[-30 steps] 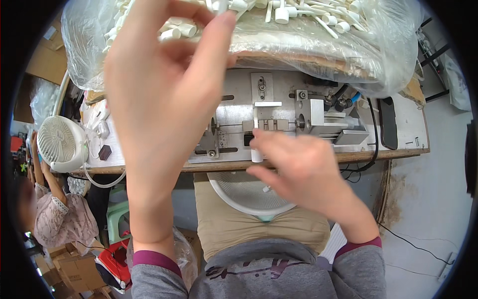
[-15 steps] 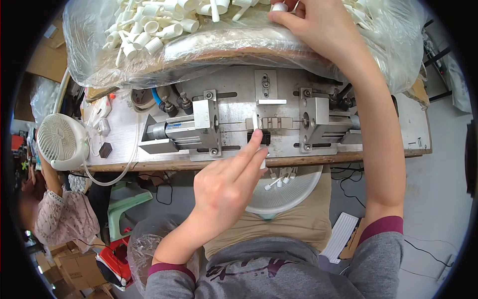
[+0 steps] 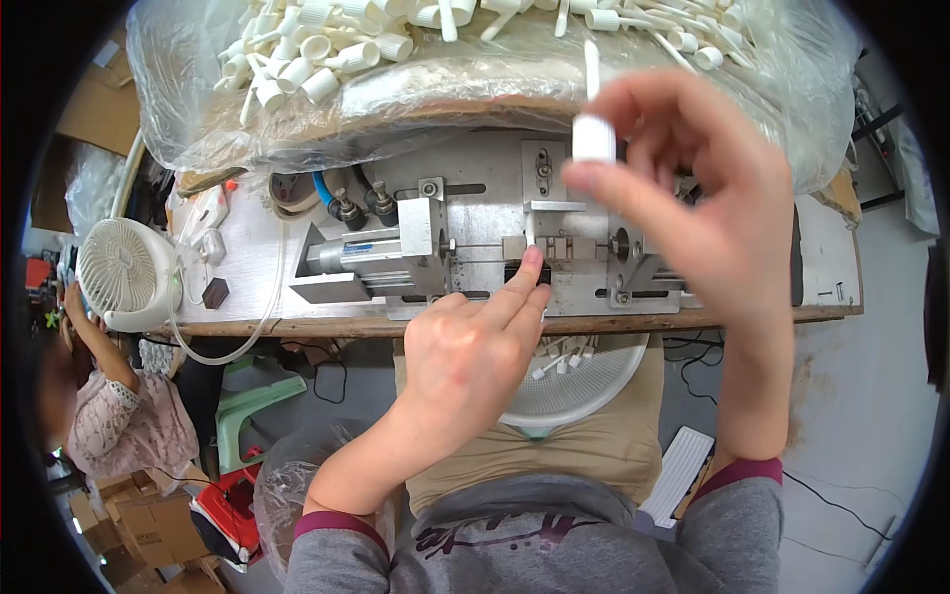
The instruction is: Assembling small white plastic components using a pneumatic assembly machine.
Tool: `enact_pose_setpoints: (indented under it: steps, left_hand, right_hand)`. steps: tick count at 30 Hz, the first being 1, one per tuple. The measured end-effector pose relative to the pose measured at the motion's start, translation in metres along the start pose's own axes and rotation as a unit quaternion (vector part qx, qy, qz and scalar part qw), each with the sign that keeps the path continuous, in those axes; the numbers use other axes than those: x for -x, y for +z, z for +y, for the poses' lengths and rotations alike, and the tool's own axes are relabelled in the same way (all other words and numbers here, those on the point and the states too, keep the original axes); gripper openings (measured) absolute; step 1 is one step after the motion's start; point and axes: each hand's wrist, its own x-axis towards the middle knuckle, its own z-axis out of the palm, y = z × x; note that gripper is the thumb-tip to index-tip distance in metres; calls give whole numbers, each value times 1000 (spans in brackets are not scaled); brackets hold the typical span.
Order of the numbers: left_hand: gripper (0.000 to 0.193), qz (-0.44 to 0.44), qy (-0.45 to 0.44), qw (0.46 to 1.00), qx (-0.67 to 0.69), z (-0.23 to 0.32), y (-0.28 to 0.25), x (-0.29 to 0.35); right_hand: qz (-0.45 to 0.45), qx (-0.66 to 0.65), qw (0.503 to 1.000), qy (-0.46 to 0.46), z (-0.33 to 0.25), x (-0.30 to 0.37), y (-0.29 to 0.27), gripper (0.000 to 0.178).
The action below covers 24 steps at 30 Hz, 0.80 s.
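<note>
My right hand [image 3: 698,173], blurred by motion, is raised over the right part of the metal fixture. Thumb and fingers pinch a white ribbed cap with a thin stem [image 3: 593,139], its stem pointing up. My left hand [image 3: 465,351] reaches to the middle of the fixture, index finger stretched out. That fingertip rests on a white stem [image 3: 530,231] lying by the small slotted metal block [image 3: 559,247]. The left thumb and the undersides of the other fingers are hidden. A black block [image 3: 534,272] shows beside the left fingertips.
Two air cylinders, one left [image 3: 366,255] and one right [image 3: 648,267], flank the block. Plastic sheeting [image 3: 426,99] holds a heap of white stemmed caps [image 3: 317,49]. A sieve-like basket [image 3: 564,401] with several pieces sits below the table edge. A fan [image 3: 124,272] and another person [image 3: 134,426] are left.
My right hand has come down from the heap toward the fixture with a stemmed cap in its fingers. The left fingertip stays on the stem. The view has shifted slightly.
</note>
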Motion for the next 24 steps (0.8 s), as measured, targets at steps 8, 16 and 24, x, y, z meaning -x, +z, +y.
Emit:
enact_pose_setpoints:
  steps: [8, 16, 24]
  left_hand:
    - [29, 200, 57, 978, -5, -44, -81, -81]
    - [23, 192, 56, 961, -194, -68, -89, -137]
    - [12, 181, 150, 962, -140, -88, -79, -154]
  right_hand:
    - [-4, 153, 977, -147, 4, 86, 38, 31]
    - [-77, 304, 943, -111, 2, 103, 74, 27]
    - [-80, 326, 934, -120, 7, 90, 69, 15]
